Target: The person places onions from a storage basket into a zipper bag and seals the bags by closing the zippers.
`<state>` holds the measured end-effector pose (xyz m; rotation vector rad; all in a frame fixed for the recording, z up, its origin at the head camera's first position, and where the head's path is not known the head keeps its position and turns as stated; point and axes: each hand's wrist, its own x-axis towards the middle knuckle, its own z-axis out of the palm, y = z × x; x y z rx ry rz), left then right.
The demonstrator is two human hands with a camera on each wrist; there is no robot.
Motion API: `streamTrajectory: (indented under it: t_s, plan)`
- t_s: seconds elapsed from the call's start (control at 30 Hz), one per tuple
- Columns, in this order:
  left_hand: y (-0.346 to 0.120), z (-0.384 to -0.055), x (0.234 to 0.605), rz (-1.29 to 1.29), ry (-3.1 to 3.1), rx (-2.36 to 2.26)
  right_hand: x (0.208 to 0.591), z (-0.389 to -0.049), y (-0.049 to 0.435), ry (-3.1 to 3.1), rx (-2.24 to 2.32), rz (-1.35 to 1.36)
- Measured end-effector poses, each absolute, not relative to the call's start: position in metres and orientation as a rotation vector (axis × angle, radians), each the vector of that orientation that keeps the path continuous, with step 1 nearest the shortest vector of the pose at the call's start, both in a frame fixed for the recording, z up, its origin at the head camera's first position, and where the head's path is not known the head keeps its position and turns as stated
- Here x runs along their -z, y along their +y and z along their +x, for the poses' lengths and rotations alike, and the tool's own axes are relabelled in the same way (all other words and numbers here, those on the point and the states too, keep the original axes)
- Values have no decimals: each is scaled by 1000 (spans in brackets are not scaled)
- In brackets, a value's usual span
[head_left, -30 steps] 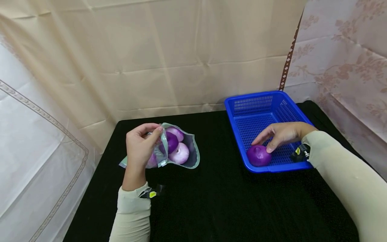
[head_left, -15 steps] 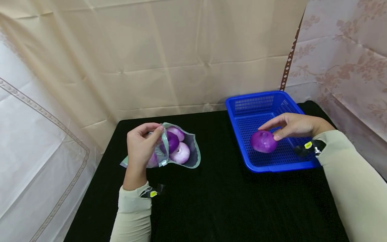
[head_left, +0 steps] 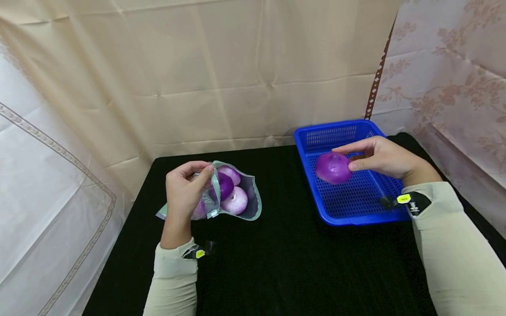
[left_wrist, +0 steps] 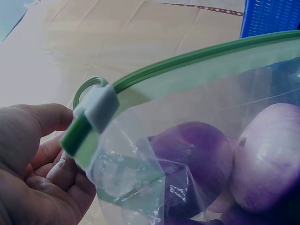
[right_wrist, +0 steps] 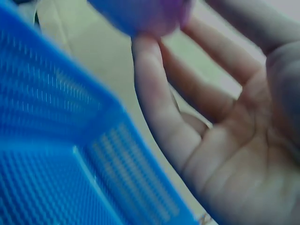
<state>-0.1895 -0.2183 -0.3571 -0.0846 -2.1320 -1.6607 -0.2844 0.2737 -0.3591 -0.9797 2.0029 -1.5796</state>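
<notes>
On the left, my left hand [head_left: 183, 188] pinches the edge of a slider zip bag [head_left: 254, 195] and its mouth stands open. Several purple onions [head_left: 235, 200] lie inside, and the left wrist view shows the bag's green zip track with a white slider [left_wrist: 102, 108] close to my fingertips. Over the blue basket, my right hand [head_left: 385, 161] holds one purple onion [head_left: 333, 168] between thumb and fingers. That onion hangs above the basket floor; in the right wrist view only its blurred lower part shows.
The blue plastic basket [head_left: 363, 218] has slotted walls and stands at the right of the black-covered table [head_left: 276, 263]. Behind the table hangs a beige cloth [head_left: 221, 79], with a floral cloth [head_left: 454, 87] at the right.
My right hand has lifted the onion off the basket floor, then moved it a little left and higher. My left hand and the bag have stayed in place.
</notes>
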Motion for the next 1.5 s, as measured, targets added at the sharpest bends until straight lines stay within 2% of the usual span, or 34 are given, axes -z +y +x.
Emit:
streamTrajectory:
  t_s: [0.27,0.47,1.0,1.23,1.5]
  plan:
    - [-217,-192,356,-104,-2130,1658,341,-244,222,2281,1661,-736]
    - [-217,-193,357,-105,-2136,1666,344,-220,176,2358,1724,-542]
    - [-217,-191,356,-83,-2149,1651,361,-197,73,2480,1720,-593]
    - [-214,-192,355,-81,-2132,1669,367,-186,46,2571,1647,-533]
    - [-214,-191,355,-89,-2133,1679,389,-178,21,2733,1560,-612]
